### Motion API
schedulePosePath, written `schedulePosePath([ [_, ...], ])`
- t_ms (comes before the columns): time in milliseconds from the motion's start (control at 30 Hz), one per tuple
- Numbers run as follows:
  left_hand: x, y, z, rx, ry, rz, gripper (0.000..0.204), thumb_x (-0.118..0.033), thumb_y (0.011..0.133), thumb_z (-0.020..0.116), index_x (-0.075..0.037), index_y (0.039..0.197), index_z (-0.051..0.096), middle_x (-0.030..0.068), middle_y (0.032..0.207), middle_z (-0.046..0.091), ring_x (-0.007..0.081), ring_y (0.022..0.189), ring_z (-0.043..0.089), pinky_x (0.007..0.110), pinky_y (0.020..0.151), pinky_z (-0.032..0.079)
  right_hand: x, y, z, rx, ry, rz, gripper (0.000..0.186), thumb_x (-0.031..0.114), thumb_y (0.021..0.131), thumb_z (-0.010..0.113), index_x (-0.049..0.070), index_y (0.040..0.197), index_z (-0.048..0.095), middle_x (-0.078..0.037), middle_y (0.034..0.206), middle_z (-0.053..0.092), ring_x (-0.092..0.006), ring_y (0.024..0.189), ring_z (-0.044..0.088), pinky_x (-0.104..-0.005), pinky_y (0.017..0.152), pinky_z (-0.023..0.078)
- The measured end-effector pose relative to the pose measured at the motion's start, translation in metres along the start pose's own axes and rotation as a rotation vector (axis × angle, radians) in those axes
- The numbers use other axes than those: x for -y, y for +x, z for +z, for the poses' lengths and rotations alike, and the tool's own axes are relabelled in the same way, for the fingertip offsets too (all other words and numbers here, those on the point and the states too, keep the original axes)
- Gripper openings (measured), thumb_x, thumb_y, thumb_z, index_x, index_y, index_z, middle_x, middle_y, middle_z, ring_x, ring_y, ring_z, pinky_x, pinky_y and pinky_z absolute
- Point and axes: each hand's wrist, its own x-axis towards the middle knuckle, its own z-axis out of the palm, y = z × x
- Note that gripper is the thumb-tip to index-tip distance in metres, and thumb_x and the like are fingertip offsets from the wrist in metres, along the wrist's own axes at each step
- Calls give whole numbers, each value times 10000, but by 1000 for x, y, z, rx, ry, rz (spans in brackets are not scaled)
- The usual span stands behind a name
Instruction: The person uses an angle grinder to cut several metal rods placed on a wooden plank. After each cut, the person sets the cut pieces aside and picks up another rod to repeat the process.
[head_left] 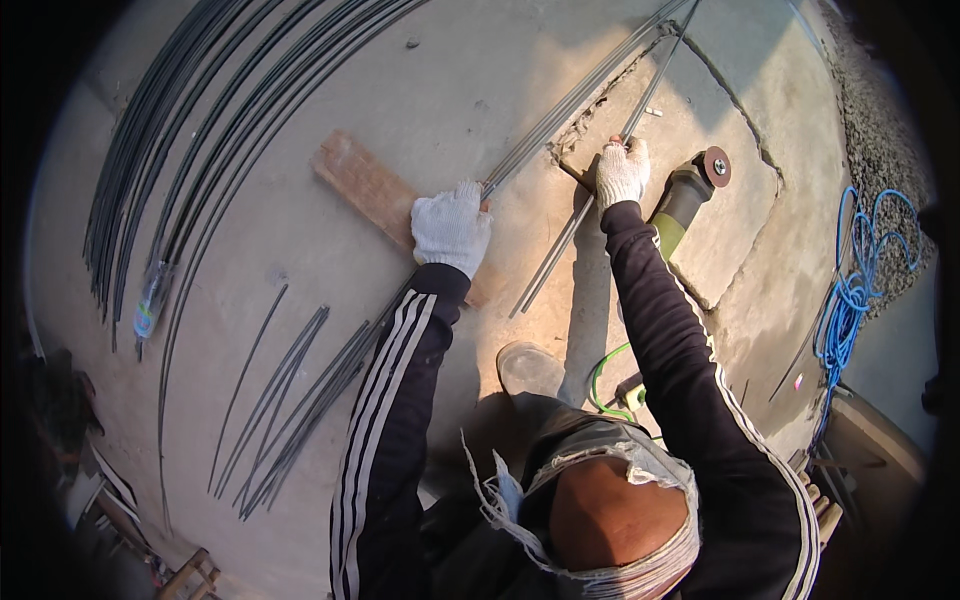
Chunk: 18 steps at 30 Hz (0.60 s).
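Observation:
In a white knit glove, my left hand [450,228] is closed around a bundle of thin steel rods [560,112], which runs from the lower left up to the far right. The bundle crosses over a reddish-brown wooden board [362,182] on the concrete. My right hand [622,172], also gloved, grips a smaller set of steel rods [553,252] whose near ends lie beside my left hand's bundle. Close to the right of that hand lies an angle grinder [690,190] with a reddish-brown disc. Both sets come close together at the top.
Many long steel rods [200,120] curve along the left, with a clear plastic bottle [150,300] among them. Shorter rods [265,400] lie nearer. A raised, cracked concrete slab [735,200] is under the grinder. At right are a tangled blue hose [850,300], gravel [880,150] and a green cord [598,375].

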Motion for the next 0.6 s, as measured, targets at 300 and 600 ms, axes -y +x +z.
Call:
schedulePosePath([
  [300, -1, 0, -2, 31, 3, -9, 277, -257, 848, 787, -112, 1068, 703, 130, 797, 736, 328, 777, 732, 485, 714, 507, 59, -39, -1, 578, 311, 201, 272, 284, 1033, 665, 58, 1184, 655, -72, 920, 685, -130, 616, 554, -283, 547, 461],
  [600, 2, -2, -2, -23, 6, 64, 262, -244, 844, 778, -105, 1049, 691, 103, 827, 727, 317, 795, 724, 470, 720, 497, 75, -100, 28, 820, 952, 774, 297, 309, 1086, 602, 22, 1165, 603, -43, 817, 584, -108, 541, 465, -289, 480, 455],
])
